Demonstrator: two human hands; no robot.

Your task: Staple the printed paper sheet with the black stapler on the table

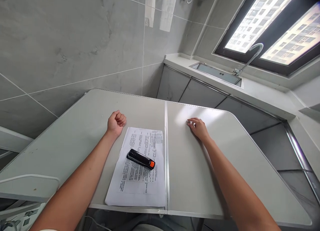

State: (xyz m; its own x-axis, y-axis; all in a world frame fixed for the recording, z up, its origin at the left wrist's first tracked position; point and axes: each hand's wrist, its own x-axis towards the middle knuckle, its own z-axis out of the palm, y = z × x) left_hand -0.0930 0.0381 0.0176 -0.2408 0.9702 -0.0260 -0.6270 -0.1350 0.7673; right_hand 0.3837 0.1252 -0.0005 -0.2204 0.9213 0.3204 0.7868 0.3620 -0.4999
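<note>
My left hand (pixel 116 122) rests on the table as a fist, left of the top of the papers. Nothing shows between its closed fingers. On the right half of the table, my right hand (pixel 198 127) is closed in a pinch around a small whitish, shiny thing (pixel 187 122), mostly hidden by the fingers. A black stapler (pixel 140 158) with an orange end lies slantwise on a stack of printed papers (pixel 135 195). Neither hand touches the stapler or the papers, which lie between my forearms.
The pale folding table (pixel 62 137) has a metal seam (pixel 166 151) down its middle, just right of the papers. Beyond it stand a tiled wall (pixel 87 41) and a counter with a sink (pixel 217 74) and tap (pixel 250 59). A white rail (pixel 30 175) curves at the lower left.
</note>
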